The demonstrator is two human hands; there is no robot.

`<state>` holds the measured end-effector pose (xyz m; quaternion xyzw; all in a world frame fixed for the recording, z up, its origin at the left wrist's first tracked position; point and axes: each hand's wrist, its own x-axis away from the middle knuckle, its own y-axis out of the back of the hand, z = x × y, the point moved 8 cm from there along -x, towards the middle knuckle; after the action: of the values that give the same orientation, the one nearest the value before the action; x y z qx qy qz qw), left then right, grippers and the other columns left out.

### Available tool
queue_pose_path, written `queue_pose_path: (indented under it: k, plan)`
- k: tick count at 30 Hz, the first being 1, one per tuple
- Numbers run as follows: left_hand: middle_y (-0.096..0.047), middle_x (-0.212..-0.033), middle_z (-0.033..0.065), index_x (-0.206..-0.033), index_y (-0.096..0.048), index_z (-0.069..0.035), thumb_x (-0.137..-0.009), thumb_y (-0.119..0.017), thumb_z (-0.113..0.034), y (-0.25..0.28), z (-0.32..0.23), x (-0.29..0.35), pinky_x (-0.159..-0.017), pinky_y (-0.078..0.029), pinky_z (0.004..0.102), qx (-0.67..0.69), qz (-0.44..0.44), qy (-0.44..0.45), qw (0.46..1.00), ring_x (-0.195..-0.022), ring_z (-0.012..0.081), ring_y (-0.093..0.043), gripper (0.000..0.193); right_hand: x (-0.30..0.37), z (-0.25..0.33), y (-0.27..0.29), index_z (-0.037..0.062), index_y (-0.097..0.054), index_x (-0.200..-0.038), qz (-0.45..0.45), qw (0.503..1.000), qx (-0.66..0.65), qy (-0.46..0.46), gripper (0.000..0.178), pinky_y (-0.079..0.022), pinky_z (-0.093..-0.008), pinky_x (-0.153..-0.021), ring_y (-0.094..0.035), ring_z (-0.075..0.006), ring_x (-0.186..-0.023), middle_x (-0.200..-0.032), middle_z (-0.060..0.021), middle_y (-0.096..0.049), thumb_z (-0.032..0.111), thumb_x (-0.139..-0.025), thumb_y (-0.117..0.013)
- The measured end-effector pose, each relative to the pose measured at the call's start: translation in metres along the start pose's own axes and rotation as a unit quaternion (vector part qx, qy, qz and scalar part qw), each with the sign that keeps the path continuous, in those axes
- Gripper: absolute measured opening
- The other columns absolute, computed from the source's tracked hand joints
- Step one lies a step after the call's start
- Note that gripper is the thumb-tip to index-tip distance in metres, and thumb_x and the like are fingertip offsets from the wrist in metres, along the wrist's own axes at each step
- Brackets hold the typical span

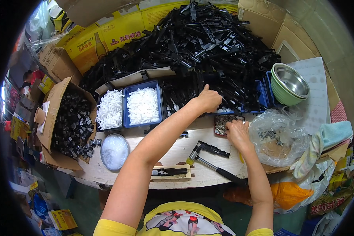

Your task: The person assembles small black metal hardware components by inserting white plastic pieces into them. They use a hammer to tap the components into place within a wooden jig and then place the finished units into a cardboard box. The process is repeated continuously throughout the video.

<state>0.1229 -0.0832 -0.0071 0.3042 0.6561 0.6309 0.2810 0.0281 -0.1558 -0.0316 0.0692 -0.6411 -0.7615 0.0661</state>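
Note:
My left hand (210, 100) reaches across the bench to the front of the black part pile, its fingers curled down among the parts; what they grip is hidden. Lower and to the right, my right hand (238, 133) dips bent fingertips into a small red tray (216, 131) of thin metal pins (223, 122). Anything pinched there is too small to make out. Below my hands lie a hammer (220, 170) with a yellow-tipped head and a loose black part (214, 149). Another long black part (170, 172) rests in a wooden holder (188, 173) at the bench's near edge.
A large heap of black parts (208, 39) fills the back. Two bins of white plastic pieces (144, 105) stand left of centre, near a round dish (115, 151) and a carton of black pieces (72, 122). Nested bowls (289, 84) and a plastic bag (277, 135) are right.

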Motion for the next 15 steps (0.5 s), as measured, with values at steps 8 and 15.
queue_pose_path:
  k: [8, 15]
  plan:
    - [-0.063, -0.068, 0.0142, -0.068, -0.065, -0.004, -0.061, -0.066, -0.007, 0.013, 0.017, 0.008, -0.08, -0.04, 0.0536, 0.116, -0.067, 0.015, 0.991, -0.073, 0.031, -0.062, 0.008, 0.007, -0.008, 0.005, 0.0088, -0.067, -0.079, -0.063, 0.996, -0.064, -0.006, 0.007, -0.033, -0.0411, -0.076, -0.054, -0.0254, -0.088, -0.083, -0.0075, -0.062, 0.011, -0.074, -0.063]
    - [-0.063, -0.067, 0.0117, -0.07, -0.061, 0.0, -0.064, -0.07, -0.005, 0.035, 0.033, 0.027, -0.055, -0.049, 0.0312, 0.324, -0.185, 0.063, 0.926, -0.061, 0.0212, -0.062, 0.012, 0.01, -0.004, 0.011, 0.0099, -0.066, -0.079, -0.113, 0.993, -0.038, 0.02, 0.007, -0.033, -0.0394, -0.074, -0.053, -0.0234, -0.086, -0.079, -0.0058, -0.061, 0.011, -0.073, -0.063]
